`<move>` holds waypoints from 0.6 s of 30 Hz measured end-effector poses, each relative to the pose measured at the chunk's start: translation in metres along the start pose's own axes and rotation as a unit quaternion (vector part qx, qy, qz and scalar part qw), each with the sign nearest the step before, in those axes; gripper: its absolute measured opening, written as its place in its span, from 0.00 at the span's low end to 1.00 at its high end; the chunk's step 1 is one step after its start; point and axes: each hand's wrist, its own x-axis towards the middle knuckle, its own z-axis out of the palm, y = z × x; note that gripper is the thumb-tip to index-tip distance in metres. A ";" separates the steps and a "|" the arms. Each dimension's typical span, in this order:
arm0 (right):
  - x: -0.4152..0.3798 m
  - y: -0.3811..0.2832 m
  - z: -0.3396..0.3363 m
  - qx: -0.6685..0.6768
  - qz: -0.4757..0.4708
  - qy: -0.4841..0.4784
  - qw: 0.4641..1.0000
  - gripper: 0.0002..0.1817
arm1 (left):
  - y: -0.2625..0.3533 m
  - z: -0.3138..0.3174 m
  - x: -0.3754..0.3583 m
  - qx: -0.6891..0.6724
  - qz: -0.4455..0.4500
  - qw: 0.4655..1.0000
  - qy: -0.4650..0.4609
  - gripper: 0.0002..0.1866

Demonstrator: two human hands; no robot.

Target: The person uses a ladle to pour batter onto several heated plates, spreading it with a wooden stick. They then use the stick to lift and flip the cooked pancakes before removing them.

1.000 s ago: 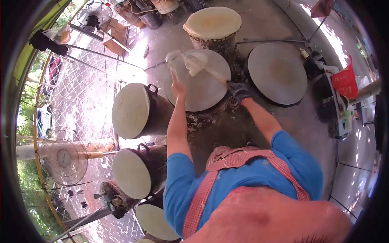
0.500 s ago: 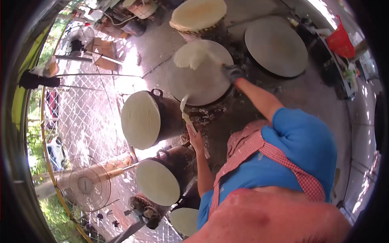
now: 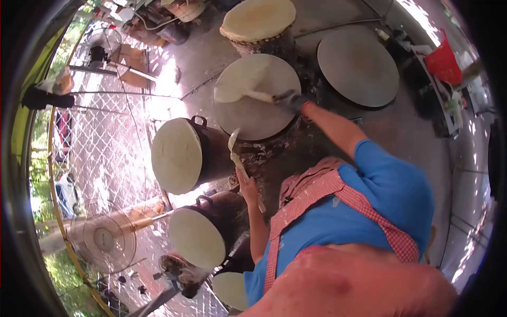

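Note:
My right hand [image 3: 293, 102], in a dark glove, is closed around the handle of a batter spreader [image 3: 260, 96] over a round griddle [image 3: 259, 124]. Pale batter [image 3: 232, 83] covers much of the griddle's upper left, and the spreader's far end reaches into it. In my left hand [image 3: 248, 188] is a batter-coated ladle [image 3: 233, 139]; its bowl points up near the griddle's lower left edge, and the handle runs down past my palm. Just left of the ladle stands a drum-like stove topped with a pale, batter-covered round [image 3: 178, 156].
Another pale round [image 3: 197, 237] sits on a stove below, and one more [image 3: 259, 20] lies above the griddle. A bare grey griddle [image 3: 358, 67] is at the right. A fan [image 3: 104, 239], wire fence [image 3: 108, 137] and red bag [image 3: 443, 62] on a side shelf surround the area.
The spreader has swept down and left across the griddle, and the batter now reaches its left side. My left hand with the ladle has shifted slightly left and down.

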 end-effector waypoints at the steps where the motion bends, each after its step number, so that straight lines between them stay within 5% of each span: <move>1: 0.006 0.027 -0.020 0.115 0.032 0.005 0.993 0.19 | -0.019 -0.004 0.002 0.034 0.090 0.995 0.024 0.35; 2: 0.020 0.046 -0.037 0.230 0.060 0.010 0.971 0.18 | -0.005 0.000 -0.002 0.029 0.086 0.995 0.038 0.36; 5: 0.039 0.047 -0.034 0.123 0.126 0.038 0.984 0.14 | 0.048 0.013 -0.020 0.076 0.024 0.995 0.065 0.36; 6: 0.034 0.056 -0.005 -0.170 -0.183 0.123 0.960 0.19 | -0.005 0.015 0.000 0.134 0.183 0.967 0.119 0.36; 7: 0.034 0.050 -0.004 -0.172 -0.189 0.124 0.959 0.19 | 0.003 0.022 0.001 0.131 0.185 0.966 0.124 0.36; 8: 0.030 0.040 0.001 0.055 -0.047 0.025 0.997 0.18 | 0.017 0.026 -0.006 0.040 0.101 0.988 0.107 0.36; 9: 0.029 0.031 0.001 0.277 0.100 -0.078 0.952 0.18 | 0.031 0.027 -0.016 -0.050 0.014 0.995 0.090 0.36; 13: 0.076 0.053 -0.074 0.299 0.073 -0.087 0.947 0.19 | 0.060 0.038 -0.044 -0.080 0.036 0.982 0.170 0.37; 15: 0.071 0.033 -0.091 0.345 0.138 -0.027 0.928 0.19 | 0.060 0.040 -0.067 -0.197 -0.154 0.960 0.124 0.37; 16: 0.089 0.056 -0.067 0.184 0.115 -0.091 0.972 0.19 | 0.050 0.040 -0.069 -0.232 -0.162 0.954 0.101 0.35; 17: 0.091 0.070 -0.055 0.183 0.115 -0.097 0.972 0.19 | 0.044 0.042 -0.068 -0.233 -0.165 0.953 0.106 0.35; 18: 0.085 0.086 -0.048 0.025 -0.162 -0.072 0.984 0.18 | 0.038 0.045 -0.070 -0.245 -0.171 0.949 0.096 0.34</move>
